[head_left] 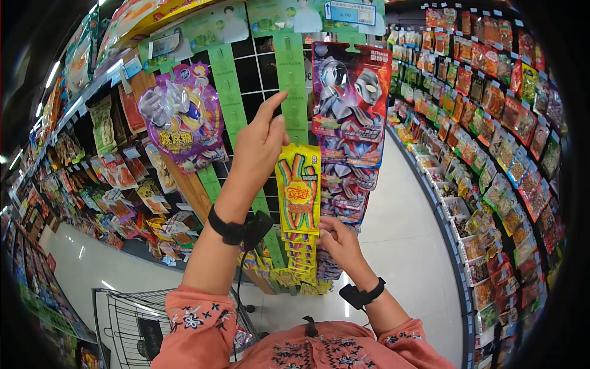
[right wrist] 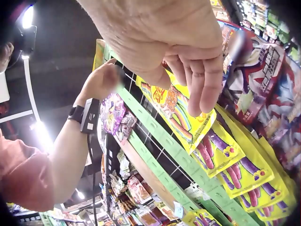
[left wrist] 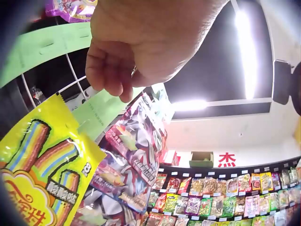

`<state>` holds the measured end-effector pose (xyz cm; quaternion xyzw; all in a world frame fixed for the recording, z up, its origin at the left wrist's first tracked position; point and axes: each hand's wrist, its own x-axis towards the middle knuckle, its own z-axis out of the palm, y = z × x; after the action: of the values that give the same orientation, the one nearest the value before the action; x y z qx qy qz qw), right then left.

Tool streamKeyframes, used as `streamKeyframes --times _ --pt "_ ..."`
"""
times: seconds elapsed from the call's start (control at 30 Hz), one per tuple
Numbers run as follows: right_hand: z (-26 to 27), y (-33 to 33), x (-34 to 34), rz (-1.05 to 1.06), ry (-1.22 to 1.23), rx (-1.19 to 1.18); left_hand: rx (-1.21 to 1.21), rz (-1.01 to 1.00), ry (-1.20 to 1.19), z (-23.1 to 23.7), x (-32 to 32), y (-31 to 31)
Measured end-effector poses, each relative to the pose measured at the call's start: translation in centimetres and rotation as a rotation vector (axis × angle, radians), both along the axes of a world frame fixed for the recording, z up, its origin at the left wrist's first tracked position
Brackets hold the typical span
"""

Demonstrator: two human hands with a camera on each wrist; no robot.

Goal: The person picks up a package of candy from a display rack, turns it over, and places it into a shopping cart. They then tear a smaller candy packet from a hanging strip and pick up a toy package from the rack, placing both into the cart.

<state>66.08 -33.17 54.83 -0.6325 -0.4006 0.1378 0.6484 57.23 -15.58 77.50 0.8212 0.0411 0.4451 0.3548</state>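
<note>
So the left hand point(head_left: 261, 138) was up in front of a green hanging strip point(head_left: 290, 64), index finger pointing up it and the other fingers loosely bent, nothing visible in them. Couldn't tell if the fingertip actually touched the strip. The yellow candy packet point(head_left: 299, 192) hung just below that hand, rainbow sticks on the front. The right hand point(head_left: 341, 243) was down at its lower side edge — fingers loose and only slightly bent, not closed around it. A stack of matching yellow packets point(head_left: 301, 255) hung near the right hand, lower down. Red and silver hero packets point(head_left: 350, 92) hung to the right of the left hand, a purple packet point(head_left: 181, 117) to its left. A wire cart point(head_left: 132, 313) stood below the left forearm.
</note>
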Motion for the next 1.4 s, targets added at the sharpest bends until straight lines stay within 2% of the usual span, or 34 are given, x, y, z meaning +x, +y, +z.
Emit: streamKeyframes --times 0.2,0.43,0.57,0.8,0.9,0.97,1.07,1.17,1.4 --pt "0.5 0.4 1.1 0.085 0.016 -0.034 -0.115 0.009 0.034 -4.3 -0.6 0.6" --pt "0.7 0.9 1.3 0.023 -0.021 -0.015 0.038 0.267 0.020 -12.5 -2.2 1.7" --pt "0.3 1.1 1.2 -0.069 -0.085 -0.026 -0.170 0.156 0.086 -14.7 -2.2 1.7" --pt "0.6 1.9 1.0 -0.081 -0.116 -0.017 -0.296 0.129 0.082 -14.3 -2.1 1.2" --pt "1.0 1.8 0.7 -0.076 -0.112 0.009 -0.493 -0.064 -0.036 -14.5 -2.0 1.6" --pt "1.4 1.8 0.5 -0.082 -0.116 0.032 -0.475 -0.076 -0.120 -14.1 -1.8 1.6" --pt "2.5 1.3 0.4 -0.093 -0.153 0.031 -0.517 -0.159 -0.230 -12.7 -1.7 0.9" --pt "3.3 1.3 0.4 -0.051 -0.089 0.141 -0.585 -0.215 -0.302 -10.6 -1.8 -0.1" --pt "8.2 1.1 0.5 0.135 0.031 0.264 -0.607 -0.352 -0.393 -6.2 0.4 0.2"
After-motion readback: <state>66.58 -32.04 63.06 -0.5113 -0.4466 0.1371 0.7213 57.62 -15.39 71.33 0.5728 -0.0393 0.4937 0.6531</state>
